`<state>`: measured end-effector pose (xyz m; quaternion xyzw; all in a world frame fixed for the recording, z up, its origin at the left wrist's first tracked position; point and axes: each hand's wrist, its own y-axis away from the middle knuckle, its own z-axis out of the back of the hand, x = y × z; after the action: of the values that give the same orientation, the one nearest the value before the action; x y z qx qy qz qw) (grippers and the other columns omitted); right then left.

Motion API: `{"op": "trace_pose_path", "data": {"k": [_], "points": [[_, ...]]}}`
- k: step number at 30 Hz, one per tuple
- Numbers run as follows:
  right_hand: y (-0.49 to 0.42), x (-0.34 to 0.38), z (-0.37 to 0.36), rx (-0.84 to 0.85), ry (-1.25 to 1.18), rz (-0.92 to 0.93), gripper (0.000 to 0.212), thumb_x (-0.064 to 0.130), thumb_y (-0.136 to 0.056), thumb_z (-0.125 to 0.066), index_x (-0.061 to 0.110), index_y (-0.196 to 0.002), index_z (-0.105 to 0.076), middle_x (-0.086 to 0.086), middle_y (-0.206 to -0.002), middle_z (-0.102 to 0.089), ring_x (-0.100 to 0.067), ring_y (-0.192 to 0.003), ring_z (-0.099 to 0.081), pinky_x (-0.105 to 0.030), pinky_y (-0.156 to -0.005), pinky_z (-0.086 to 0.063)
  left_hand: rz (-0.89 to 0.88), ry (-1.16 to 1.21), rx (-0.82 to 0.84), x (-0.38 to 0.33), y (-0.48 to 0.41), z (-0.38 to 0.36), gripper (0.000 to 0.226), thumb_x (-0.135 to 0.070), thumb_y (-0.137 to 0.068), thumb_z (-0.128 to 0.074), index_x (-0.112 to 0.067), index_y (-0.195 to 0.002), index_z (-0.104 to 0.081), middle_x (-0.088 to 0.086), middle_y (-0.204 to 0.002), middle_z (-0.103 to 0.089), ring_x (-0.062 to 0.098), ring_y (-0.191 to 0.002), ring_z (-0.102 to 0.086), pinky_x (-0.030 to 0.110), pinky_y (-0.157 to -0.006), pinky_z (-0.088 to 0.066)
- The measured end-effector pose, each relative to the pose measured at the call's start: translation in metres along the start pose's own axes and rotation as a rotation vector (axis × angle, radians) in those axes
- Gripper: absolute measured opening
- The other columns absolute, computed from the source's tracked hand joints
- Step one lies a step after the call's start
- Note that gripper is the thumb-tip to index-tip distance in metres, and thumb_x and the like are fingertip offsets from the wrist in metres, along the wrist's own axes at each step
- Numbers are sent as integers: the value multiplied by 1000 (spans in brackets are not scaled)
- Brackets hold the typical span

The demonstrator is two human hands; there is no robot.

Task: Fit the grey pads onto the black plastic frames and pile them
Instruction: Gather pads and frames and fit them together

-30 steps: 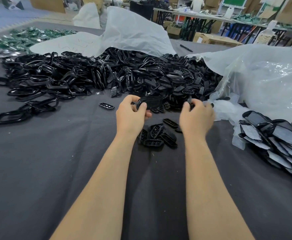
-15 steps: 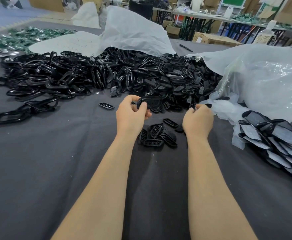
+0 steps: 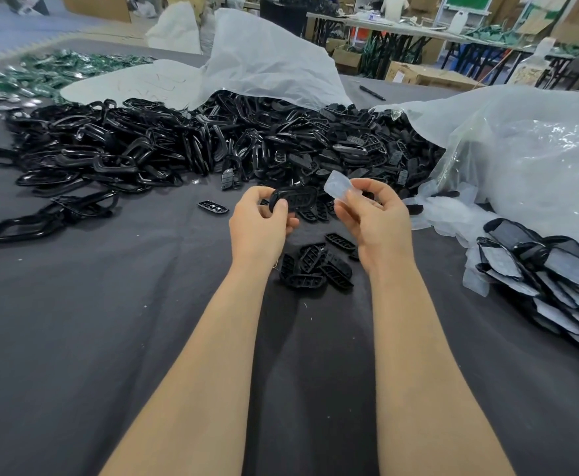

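Right hand (image 3: 380, 228) has risen from the plastic bag (image 3: 528, 173) — thumb and fingers pinching a grey pad (image 3: 341, 188).
Left hand (image 3: 258, 225) curls its fingers round a black frame (image 3: 294, 199) just beside it, pad not yet fitted — finished pieces (image 3: 555, 269) pile at right, and a large heap of bare frames (image 3: 281, 149) remains.
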<state>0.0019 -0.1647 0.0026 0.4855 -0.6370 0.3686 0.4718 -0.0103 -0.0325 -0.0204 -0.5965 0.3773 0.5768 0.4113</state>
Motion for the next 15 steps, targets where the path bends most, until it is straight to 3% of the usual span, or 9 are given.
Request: {"op": "trace_pose_path", "data": {"k": [5, 9, 12, 15], "points": [[3, 3, -6, 62, 28, 16, 9, -2, -90, -61, 6, -94, -60, -5, -77, -61, -3, -56, -63, -15, -61, -52, 1, 18, -1, -2, 1, 0, 13, -9, -97, -53, -16, -108, -53, 24, -99, -68, -1, -58, -65, 19, -66, -56], [9, 3, -11, 311, 28, 27, 11, -4, -89, -61, 7, -89, -63, 0, -69, -67, -7, -63, -66, -17, -64, -54, -9, 17, 16, -5, 2, 1, 15, -8, -96, -54, -21, -101, -51, 22, -92, -69, 2, -57, -64, 19, -61, -55], [12, -2, -14, 344, 289, 125, 12, -5, -89, -59, 8, -88, -59, -1, -66, -67, -7, -59, -67, -18, -61, -55, -18, -27, 27, -7, 4, 3, 27, -5, -93, -57, -31, -88, -51, 22, -92, -69, 17, -69, -65, 36, -71, -59], [13, -9, -17, 240, 585, 324, 12, 2, -89, -61, 12, -83, -57, -5, -69, -66, -7, -54, -65, -20, -60, -55, -44, -36, 42, -9, 6, 4, 27, -8, -94, -58, -33, -86, -50, 19, -87, -70, 16, -71, -68, 34, -72, -59]]}}
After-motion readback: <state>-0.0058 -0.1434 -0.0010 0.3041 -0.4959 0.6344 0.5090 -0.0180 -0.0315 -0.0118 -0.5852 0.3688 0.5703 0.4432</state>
